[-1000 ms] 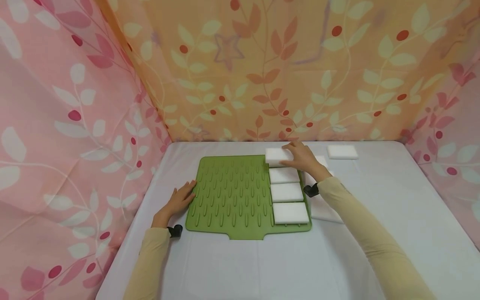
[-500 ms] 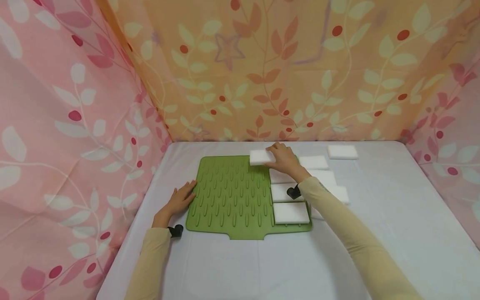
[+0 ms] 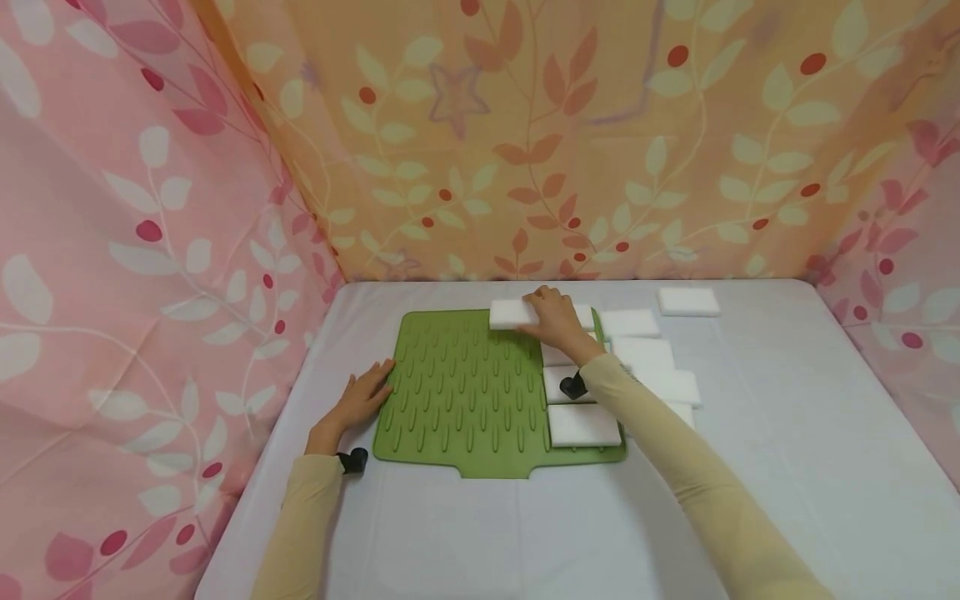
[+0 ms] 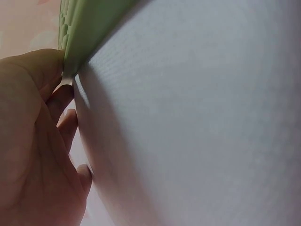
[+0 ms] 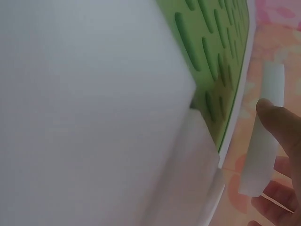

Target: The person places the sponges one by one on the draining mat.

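In the head view my right hand (image 3: 555,321) pinches a white sponge block (image 3: 512,314) above the back part of a green ridged drying mat (image 3: 465,392). The right wrist view shows the thumb (image 5: 270,115) across one face of the held sponge (image 5: 268,132), fingers behind it. A column of white sponges runs down the mat's right side, the front one (image 3: 585,426) uncovered and others partly behind my hand and sleeve. My left hand (image 3: 362,396) rests at the mat's left edge; in the left wrist view its thumb (image 4: 47,59) touches the rim, the other fingers loosely bent.
More white sponges lie on the white-covered table (image 3: 480,542) right of the mat, such as a back one (image 3: 632,323) and a middle one (image 3: 671,387). A separate sponge (image 3: 688,302) sits further back right. A floral curtain (image 3: 480,167) stands behind the table.
My right hand has moved left with the sponge, from the mat's back right corner toward its back middle. A sponge now shows behind the hand at that corner. My left hand has stayed.
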The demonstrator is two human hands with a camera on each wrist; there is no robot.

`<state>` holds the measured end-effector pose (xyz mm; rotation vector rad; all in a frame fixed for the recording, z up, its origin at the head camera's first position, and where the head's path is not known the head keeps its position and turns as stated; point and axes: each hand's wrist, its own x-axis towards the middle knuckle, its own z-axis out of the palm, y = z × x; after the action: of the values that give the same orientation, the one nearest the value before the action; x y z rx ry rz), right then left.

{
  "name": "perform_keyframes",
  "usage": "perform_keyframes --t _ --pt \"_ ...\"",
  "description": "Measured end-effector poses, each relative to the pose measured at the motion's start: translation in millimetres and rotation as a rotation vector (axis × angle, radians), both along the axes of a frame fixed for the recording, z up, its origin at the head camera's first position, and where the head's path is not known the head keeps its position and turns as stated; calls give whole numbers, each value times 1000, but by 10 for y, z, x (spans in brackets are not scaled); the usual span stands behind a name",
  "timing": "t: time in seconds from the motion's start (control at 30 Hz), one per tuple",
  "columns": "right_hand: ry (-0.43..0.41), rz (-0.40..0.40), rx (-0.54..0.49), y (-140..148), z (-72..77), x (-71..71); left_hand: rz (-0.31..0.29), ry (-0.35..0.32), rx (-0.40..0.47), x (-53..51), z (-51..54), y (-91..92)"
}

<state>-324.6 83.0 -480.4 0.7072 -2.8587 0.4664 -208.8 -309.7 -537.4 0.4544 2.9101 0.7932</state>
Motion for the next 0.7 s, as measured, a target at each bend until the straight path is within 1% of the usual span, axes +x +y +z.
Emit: perform_keyframes --t 0.23,0.3,0.4,0.43,0.53,0.63,0.67,0.7 --pt "-19 3 33 -119 -89 -42 10 -5 1 19 46 37" --pt "-30 -6 42 -148 -112 -53 7 1 5 17 45 46" --pt "-45 -17 67 -199 -142 -57 -17 28 61 29 32 34" --pt "-51 -19 74 -215 -153 -57 -38 54 74 16 -18 1" --pt "-55 -17 102 -260 -184 -57 -56 81 120 38 -33 -24" --pt "-49 -19 137 -293 -199 -58 -37 69 96 38 -25 -16" --pt "-44 -23 147 -302 -201 -58 -18 48 87 50 19 10" --pt "-40 -27 158 -310 -201 -58 -12 42 65 40 19 14"
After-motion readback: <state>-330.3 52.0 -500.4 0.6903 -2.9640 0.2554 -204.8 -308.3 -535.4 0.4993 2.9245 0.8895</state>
